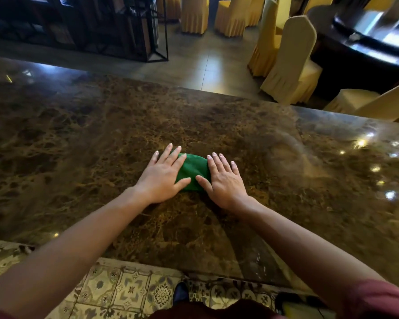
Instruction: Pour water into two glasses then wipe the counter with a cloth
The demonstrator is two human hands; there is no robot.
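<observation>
Pressing my left hand (161, 178) and right hand (224, 180), fingers spread flat, on the cloth (194, 172) lying crosswise between them on the bench (78, 134).

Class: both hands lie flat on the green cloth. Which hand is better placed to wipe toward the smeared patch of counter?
Probably the right hand: it presses the folded green cloth on the side nearest the hazy smear on the brown marble counter.

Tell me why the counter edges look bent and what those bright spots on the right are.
Head view: the wide lens bows the counter; the spots are lamp glare on polished stone; the dark table at top right is smeared by motion; both hands and the green cloth stay sharp.
</observation>
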